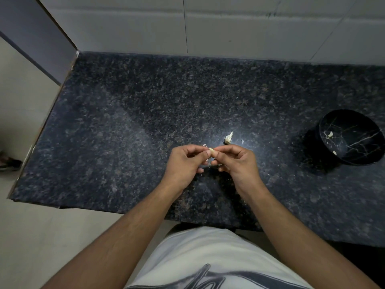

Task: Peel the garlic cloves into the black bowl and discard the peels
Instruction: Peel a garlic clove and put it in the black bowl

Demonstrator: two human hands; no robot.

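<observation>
Both hands, left (185, 161) and right (235, 161), pinch one clove (211, 150); bowl (363, 122) holds two, another piece (228, 138) waits.

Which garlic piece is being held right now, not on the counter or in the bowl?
The small clove pinched between both hands' fingertips, nearer than the garlic piece lying on the counter.

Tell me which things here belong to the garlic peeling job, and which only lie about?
Job:
- small pale garlic clove, pinched by left hand and right hand
- pale garlic piece on the counter
- round black bowl with gold veins
- thin white peel scraps

Lying about:
- dark shoe on the floor
</observation>
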